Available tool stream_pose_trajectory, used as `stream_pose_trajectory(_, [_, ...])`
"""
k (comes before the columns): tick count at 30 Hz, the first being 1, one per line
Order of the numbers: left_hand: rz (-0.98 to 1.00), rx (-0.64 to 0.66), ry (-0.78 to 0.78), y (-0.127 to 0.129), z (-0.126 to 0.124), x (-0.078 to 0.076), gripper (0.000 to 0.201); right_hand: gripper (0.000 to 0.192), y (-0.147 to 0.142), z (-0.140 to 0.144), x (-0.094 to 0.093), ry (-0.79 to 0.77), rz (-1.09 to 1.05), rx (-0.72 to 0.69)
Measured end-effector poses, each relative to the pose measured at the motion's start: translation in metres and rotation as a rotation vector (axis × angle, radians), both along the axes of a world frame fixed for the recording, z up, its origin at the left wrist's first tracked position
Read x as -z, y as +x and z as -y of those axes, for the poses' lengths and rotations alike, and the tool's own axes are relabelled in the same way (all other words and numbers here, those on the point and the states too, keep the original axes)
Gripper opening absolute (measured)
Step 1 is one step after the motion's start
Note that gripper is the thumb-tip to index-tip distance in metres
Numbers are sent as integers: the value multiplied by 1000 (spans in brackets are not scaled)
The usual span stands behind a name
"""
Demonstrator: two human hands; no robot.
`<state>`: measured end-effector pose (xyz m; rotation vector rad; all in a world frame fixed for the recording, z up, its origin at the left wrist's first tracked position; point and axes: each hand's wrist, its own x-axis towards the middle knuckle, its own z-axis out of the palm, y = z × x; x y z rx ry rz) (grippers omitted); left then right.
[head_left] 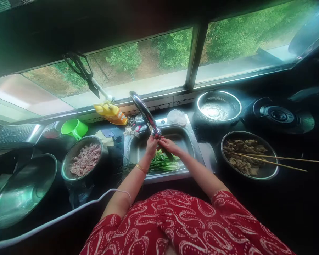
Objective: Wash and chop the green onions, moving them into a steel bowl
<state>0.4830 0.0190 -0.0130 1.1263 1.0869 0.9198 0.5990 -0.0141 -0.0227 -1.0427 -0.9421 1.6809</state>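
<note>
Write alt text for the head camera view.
Both hands, left hand and right hand, hold green chives under the faucet over a steel sink. A bowl of minced meat sits to the left; a bowl with chopsticks sits right.

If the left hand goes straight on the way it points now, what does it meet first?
Probably the faucet: the left hand points up toward its spout end, just above the fingertips. Depth is unclear, so it might pass beside it.

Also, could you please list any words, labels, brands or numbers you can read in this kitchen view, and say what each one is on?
None can be read.
Yellow bottle on the sill behind the sink: its orange label carries print, too small and blurred to read.
No other thing shows lettering.
</note>
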Motion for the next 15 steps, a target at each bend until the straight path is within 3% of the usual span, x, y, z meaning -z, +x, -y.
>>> stream_pose_trajectory(2, [29, 87, -50, -6, -2, -5, 54, 37, 6, -2, 1, 26, 82, -85])
stream_pose_trajectory(6, [46, 240, -177, -10, -3, -14, 52, 40, -1, -9, -3, 94, 90, -79])
stream_pose_trajectory(11, [125, -180, -67, -18, -8, -34, 31, 34, -11, -18, 7, 174, 250, -102])
stream_pose_trajectory(15, [304, -389, 36, -60, -29, -73, 31, 22, 3, -3, 42, 263, 511, -11])
